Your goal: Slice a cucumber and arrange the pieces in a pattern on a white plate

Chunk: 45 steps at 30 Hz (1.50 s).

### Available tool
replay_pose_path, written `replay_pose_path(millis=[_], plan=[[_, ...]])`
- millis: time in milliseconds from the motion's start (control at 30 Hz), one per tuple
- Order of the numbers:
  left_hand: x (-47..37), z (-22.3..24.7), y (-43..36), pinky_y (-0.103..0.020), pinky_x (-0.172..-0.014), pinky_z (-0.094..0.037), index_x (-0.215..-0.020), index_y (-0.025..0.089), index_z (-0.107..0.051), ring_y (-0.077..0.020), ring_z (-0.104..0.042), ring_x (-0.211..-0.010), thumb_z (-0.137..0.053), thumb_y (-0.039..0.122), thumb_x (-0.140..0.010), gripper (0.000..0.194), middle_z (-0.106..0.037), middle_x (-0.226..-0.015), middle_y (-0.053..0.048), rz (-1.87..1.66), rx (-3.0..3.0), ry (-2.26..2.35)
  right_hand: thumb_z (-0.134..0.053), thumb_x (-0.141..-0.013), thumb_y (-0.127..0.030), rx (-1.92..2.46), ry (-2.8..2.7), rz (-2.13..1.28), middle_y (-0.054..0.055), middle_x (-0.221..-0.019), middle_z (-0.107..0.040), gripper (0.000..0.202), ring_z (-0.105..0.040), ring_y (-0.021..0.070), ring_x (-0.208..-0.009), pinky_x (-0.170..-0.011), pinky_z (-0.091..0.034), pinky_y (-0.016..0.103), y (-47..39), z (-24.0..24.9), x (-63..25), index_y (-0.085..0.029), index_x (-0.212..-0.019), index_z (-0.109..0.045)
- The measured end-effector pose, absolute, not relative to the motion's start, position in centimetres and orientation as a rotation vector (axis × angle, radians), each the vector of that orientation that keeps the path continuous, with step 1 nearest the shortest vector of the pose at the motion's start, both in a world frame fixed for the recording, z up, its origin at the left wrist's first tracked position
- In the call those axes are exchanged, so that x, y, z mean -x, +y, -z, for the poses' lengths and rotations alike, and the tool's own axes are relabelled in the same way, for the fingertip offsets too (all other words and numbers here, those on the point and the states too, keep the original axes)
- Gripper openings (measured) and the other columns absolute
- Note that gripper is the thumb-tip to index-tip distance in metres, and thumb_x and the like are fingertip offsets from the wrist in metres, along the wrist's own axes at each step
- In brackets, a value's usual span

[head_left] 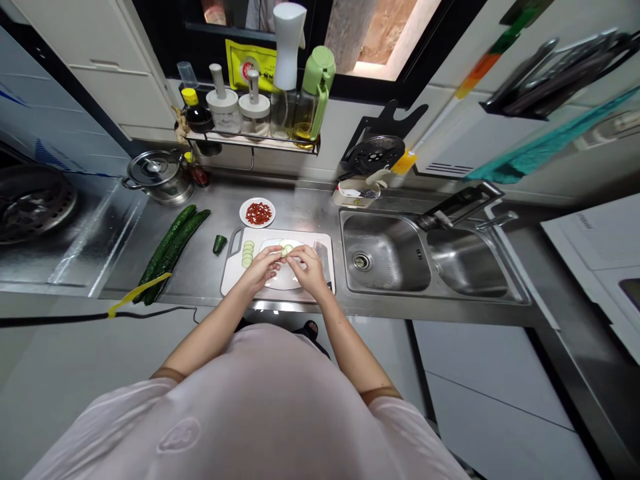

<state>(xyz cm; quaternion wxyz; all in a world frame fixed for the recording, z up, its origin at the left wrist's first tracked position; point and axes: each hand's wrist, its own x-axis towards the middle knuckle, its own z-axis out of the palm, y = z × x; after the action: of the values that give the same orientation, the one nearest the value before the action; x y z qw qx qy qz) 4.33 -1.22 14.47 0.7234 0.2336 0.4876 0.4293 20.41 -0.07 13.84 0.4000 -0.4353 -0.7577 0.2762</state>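
Over a white plate (283, 283) on the white cutting board (233, 270), my left hand (263, 267) and my right hand (307, 268) meet at their fingertips. Pale green cucumber slices (287, 250) show at the fingertips; both hands pinch at a slice there. A short column of overlapping cucumber slices (247, 254) lies on the board, left of the plate. The knife (321, 257) rests at the board's right side, partly behind my right hand. Left of the board sits a dark green cucumber end (219, 244).
Two whole cucumbers (173, 247) lie at the left. Behind the board is a small plate of red pieces (259, 213). A steel pot (157, 175) stands back left, the sink (385, 253) is at the right, and a bottle shelf (255, 139) hangs above.
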Motion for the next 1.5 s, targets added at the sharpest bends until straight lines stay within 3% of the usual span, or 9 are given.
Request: replay_pose_path(millis=[167,333,533,967,1500], plan=[[-4.2,-14.4,-0.9,-0.015,-0.046,-0.026,-0.104,0.021,-0.054,-0.0043,-0.047,-0.056,-0.071,0.031,-0.064,0.044,-0.055,-0.07,0.003,-1.076,-0.728,1.155,-0.05,-0.089,-0.032,1.125,-1.903,-0.728,0.005,-0.094,-0.061,0.017,-0.052,0.0192,-0.096,-0.084,-0.041,0.035,-0.1,-13.9,-20.4,-0.022,-0.09,-0.065],[-4.1,-14.2,-0.7,-0.017,-0.057,-0.034,-0.107,0.019,-0.053,-0.0053,-0.049,-0.061,-0.073,0.028,-0.063,0.049,-0.056,-0.072,0.004,-1.138,-0.888,1.108,-0.049,-0.088,-0.032,1.144,-1.867,-0.794,0.004,-0.088,-0.061,0.017,-0.053,0.0181,-0.089,-0.069,-0.043,0.029,-0.1,-14.0,-20.3,-0.022,-0.086,-0.063],[-4.2,-13.9,-0.5,-0.021,-0.069,-0.039,-0.107,0.019,-0.052,-0.0076,-0.054,-0.069,-0.071,0.028,-0.067,0.045,-0.057,-0.075,0.003,-1.188,-1.02,1.09,-0.05,-0.087,-0.03,1.143,-1.838,-0.819,0.003,-0.082,-0.06,0.016,-0.053,0.0161,-0.082,-0.067,-0.042,0.026,0.0,-13.9,-20.2,-0.021,-0.079,-0.06],[-6.0,-13.1,-1.2,-0.019,-0.059,-0.035,-0.118,0.023,-0.044,-0.0085,-0.049,-0.067,-0.064,0.03,-0.073,0.05,-0.054,-0.079,0.001,-1.282,-1.064,1.187,-0.053,-0.079,-0.034,1.266,-1.637,-1.01,0.001,-0.073,-0.062,0.019,-0.054,0.013,-0.065,-0.059,-0.041,0.024,0.2,-12.6,-19.6,-0.018,-0.074,-0.061],[-6.7,-11.3,-1.7,-0.02,-0.066,-0.039,-0.126,0.023,-0.045,-0.0089,-0.046,-0.066,-0.06,0.025,-0.073,0.055,-0.053,-0.08,0.001,-1.23,-1.068,1.302,-0.054,-0.077,-0.035,1.309,-1.605,-1.152,0.0,-0.068,-0.061,0.02,-0.053,0.0126,-0.062,-0.06,-0.041,0.023,-0.1,-10.5,-20.4,-0.017,-0.075,-0.063]])
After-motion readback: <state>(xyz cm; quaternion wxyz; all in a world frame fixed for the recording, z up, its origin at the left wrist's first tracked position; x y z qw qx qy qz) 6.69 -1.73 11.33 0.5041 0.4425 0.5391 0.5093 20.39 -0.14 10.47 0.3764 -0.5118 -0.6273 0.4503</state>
